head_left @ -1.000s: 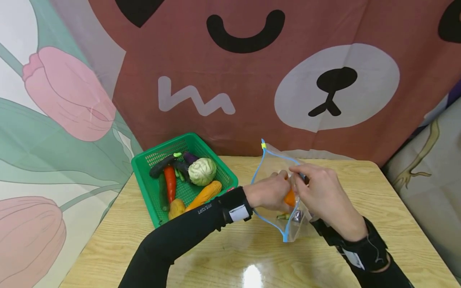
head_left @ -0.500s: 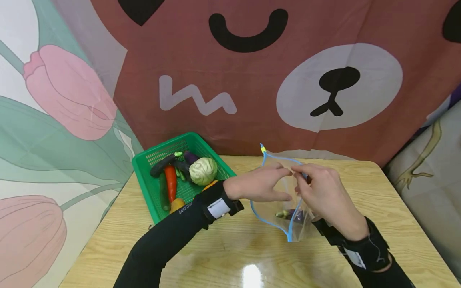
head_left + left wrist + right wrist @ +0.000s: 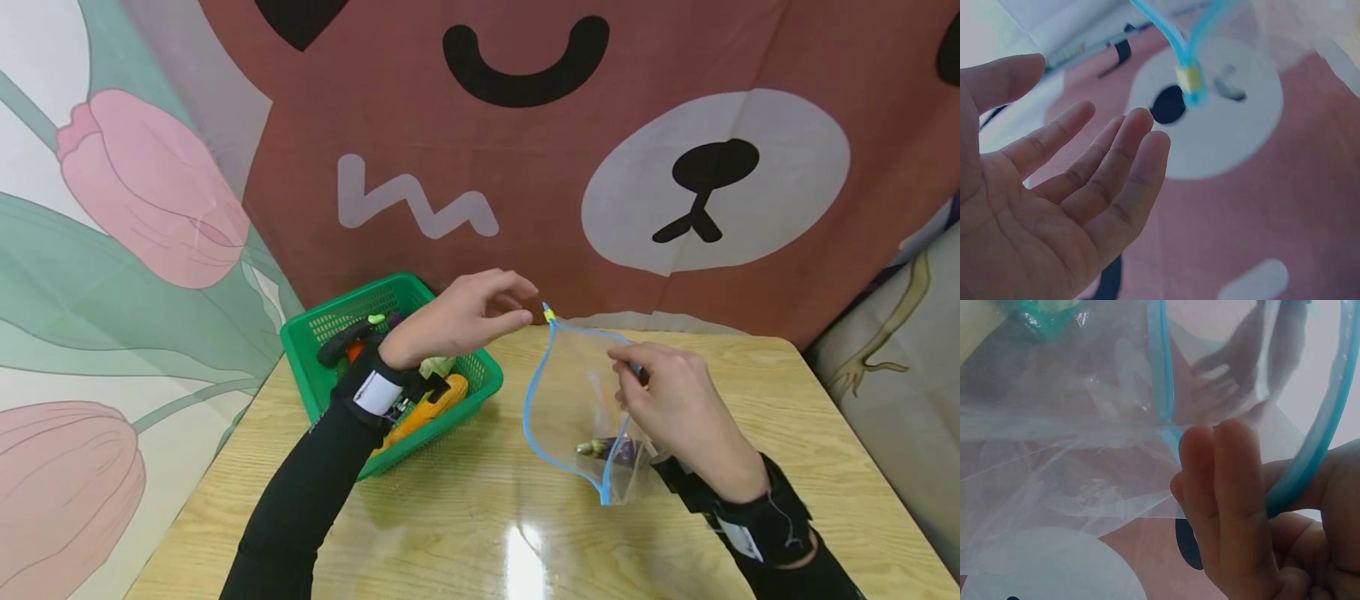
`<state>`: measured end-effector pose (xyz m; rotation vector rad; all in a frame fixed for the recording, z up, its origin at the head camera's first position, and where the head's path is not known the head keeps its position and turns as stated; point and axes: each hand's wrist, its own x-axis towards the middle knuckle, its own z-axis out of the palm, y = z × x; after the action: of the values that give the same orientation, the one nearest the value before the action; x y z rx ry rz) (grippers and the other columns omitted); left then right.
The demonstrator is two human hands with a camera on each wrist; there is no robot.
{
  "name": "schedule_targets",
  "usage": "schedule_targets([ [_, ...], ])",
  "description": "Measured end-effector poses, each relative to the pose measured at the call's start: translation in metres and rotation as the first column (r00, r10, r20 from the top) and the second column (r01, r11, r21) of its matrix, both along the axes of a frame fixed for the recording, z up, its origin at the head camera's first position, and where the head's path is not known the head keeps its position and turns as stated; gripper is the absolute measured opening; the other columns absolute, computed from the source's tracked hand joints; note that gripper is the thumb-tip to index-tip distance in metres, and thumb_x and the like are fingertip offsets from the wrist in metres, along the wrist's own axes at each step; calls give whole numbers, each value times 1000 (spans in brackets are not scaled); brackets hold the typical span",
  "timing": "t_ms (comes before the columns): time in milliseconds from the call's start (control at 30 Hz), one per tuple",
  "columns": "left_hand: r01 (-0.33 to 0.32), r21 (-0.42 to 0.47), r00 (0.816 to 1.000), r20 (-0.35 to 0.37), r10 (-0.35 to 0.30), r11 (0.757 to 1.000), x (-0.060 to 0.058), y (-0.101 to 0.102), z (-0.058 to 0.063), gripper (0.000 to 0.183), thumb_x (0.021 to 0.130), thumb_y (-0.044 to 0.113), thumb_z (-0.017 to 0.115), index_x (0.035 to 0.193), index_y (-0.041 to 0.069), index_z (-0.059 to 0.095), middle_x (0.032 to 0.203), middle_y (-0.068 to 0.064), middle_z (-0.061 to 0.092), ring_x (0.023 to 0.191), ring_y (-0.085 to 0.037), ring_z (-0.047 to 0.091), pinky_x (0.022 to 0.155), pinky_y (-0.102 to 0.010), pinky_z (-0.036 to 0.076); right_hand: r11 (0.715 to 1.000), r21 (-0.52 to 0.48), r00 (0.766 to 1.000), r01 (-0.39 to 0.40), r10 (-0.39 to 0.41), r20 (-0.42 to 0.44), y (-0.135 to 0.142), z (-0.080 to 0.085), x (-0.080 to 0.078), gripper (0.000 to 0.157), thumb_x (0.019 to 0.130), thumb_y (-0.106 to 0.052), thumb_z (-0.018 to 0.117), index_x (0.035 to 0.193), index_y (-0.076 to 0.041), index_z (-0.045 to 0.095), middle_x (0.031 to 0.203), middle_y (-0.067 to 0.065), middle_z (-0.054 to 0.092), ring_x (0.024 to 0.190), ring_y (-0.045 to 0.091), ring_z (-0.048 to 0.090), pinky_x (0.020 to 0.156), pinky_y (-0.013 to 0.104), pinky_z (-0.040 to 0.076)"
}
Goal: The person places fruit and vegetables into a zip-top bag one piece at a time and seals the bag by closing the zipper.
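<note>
A clear zip bag (image 3: 570, 392) with a blue rim and a yellow slider (image 3: 550, 315) stands gaping on the table. My right hand (image 3: 678, 400) pinches its blue rim between thumb and fingers, as the right wrist view shows too. Inside the bag lies a small purple eggplant (image 3: 600, 448); what else it holds is hard to make out. My left hand (image 3: 468, 312) is raised above the right side of the green basket (image 3: 491, 379), holding nothing. Its fingers (image 3: 1138, 156) are loosely bent, palm to the wrist camera, near the slider.
Vegetables fill part of the basket: yellow corn (image 3: 435, 404), a cabbage (image 3: 437, 367) and a dark eggplant (image 3: 341, 342), partly hidden by my left arm. The wooden table (image 3: 450, 533) ends at a printed cloth (image 3: 525, 208) behind.
My left hand has let go of an orange thing inside the bag, come out, and moved left and up over the basket. The right hand keeps its pinch on the rim.
</note>
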<state>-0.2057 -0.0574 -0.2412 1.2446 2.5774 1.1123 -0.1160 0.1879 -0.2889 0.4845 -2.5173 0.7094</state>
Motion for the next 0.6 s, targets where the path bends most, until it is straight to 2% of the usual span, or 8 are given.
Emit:
schedule_targets([
  [200,-128,-59,991,20,129,990,-17,-18,-16,32,92,29,54,123,19,50,114,1,57,100,-11,54,83,-29,44,1000,2,1000,-5,5,-14,-1,-2,1,18,84,-1,58,98,-4,69,67,-3,60,49,1,53,40,21,36],
  [433,-204,-104,979,-10,204,973,-39,-40,-36,33,91,28,56,121,15,52,109,-2,59,95,-13,55,79,-30,46,1000,17,1000,-9,10,-29,-1,-3,3,19,83,0,58,98,-4,69,70,0,59,45,1,45,39,21,34],
  [500,-229,-135,973,-26,228,964,-47,-46,-41,33,91,27,57,120,13,52,109,-4,59,96,-16,55,80,-32,46,1000,18,999,-10,11,-33,-1,-3,3,20,83,0,58,99,-4,69,70,0,58,44,0,43,39,22,33],
  [600,-280,-218,959,-26,281,935,-57,-54,-50,39,90,27,57,124,8,50,115,-11,55,102,-22,52,83,-36,44,1000,10,999,-6,6,-31,-1,-2,2,21,84,0,57,100,-4,69,70,-1,58,44,-1,44,39,22,33],
])
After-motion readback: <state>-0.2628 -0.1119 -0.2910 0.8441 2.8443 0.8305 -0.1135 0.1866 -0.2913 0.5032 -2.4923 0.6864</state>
